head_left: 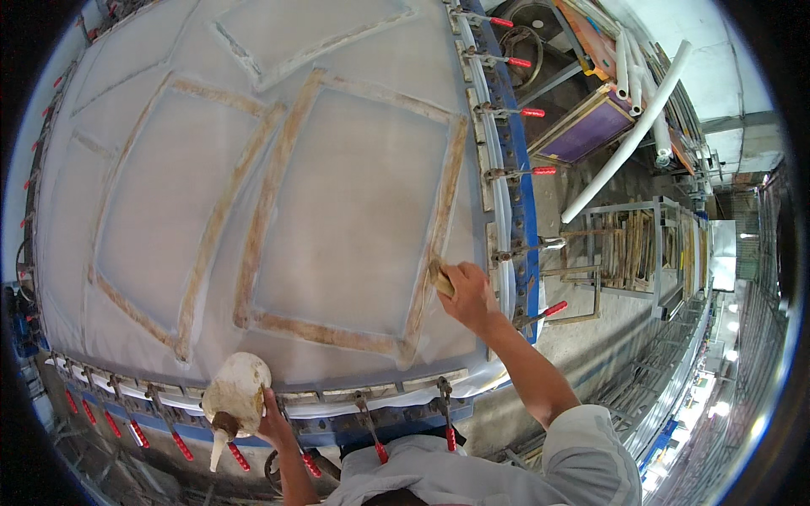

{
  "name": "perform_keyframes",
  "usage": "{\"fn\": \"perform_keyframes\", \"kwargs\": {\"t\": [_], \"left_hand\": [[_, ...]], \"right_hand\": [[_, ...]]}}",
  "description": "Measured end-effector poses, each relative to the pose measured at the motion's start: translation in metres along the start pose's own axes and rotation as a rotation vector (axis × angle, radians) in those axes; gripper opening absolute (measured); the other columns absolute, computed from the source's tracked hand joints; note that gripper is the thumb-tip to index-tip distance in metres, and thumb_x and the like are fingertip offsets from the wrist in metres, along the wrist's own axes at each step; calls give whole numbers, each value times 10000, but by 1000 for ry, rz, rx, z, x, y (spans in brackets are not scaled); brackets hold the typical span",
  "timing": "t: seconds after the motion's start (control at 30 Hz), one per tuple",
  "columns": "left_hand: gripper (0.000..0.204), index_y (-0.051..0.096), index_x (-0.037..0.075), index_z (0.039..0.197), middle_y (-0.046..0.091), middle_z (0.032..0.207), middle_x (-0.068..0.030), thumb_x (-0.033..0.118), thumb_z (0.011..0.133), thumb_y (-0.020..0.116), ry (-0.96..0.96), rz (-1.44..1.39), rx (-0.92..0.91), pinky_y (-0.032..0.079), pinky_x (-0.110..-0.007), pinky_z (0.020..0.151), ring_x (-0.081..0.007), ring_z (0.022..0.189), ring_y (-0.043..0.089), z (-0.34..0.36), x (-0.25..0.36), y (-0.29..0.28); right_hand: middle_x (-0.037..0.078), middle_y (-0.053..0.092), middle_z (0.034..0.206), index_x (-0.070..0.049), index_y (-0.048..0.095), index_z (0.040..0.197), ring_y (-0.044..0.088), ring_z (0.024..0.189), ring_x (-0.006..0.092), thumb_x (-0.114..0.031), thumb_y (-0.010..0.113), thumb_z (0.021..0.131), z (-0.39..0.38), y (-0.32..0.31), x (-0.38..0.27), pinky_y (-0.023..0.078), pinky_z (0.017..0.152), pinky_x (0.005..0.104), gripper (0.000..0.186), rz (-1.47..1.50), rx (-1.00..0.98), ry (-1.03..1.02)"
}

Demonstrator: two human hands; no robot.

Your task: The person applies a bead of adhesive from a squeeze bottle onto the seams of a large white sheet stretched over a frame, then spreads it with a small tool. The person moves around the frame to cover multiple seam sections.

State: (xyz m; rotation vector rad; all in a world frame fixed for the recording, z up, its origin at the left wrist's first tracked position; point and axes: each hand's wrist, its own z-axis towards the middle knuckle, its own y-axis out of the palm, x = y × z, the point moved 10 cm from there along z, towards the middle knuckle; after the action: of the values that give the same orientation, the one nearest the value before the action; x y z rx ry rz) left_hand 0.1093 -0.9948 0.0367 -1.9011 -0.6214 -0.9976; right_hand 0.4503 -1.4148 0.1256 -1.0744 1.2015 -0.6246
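In my left hand, at the near edge, is a stained white plastic bottle with a brown collar and a pale nozzle tilted down toward the lower left. My right hand grips a small tan, block-like piece; its exact kind is unclear. That piece is against the right side bar of a rectangular frame, which shows brown through a pale stretched mesh sheet. Left of it lies a second rectangular frame, and another frame sits at the far side.
Toggle clamps with red handles line the sheet's edges along a blue table rim. To the right stand a metal rack of stacked frames, a purple panel and a long white tube.
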Motion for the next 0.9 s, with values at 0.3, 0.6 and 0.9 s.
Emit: {"fn": "perform_keyframes", "kwargs": {"t": [0.3,0.6,0.9], "left_hand": [[612,516,-86,1376,553,1416,-221,276,938,743,23,16,-68,387,-468,1106,-333,1258,541,-10,15,5],[426,589,-50,1316,622,1345,-164,168,968,699,77,6,-19,415,-436,1071,-294,1195,583,-16,16,3],[439,622,-61,1292,611,1373,-207,247,985,679,70,121,-45,404,-467,1082,-339,1247,571,-9,13,6]], "right_hand": [[236,696,968,-24,671,1059,664,954,445,-115,690,839,198,-78,99,528,834,499,238,-169,214,29],[222,716,1010,-46,679,1133,680,989,427,-115,713,844,277,-64,119,534,844,482,299,-139,171,3],[236,714,965,-33,671,1129,682,943,437,-133,758,850,207,-49,95,530,808,473,309,-165,-19,86]]}}
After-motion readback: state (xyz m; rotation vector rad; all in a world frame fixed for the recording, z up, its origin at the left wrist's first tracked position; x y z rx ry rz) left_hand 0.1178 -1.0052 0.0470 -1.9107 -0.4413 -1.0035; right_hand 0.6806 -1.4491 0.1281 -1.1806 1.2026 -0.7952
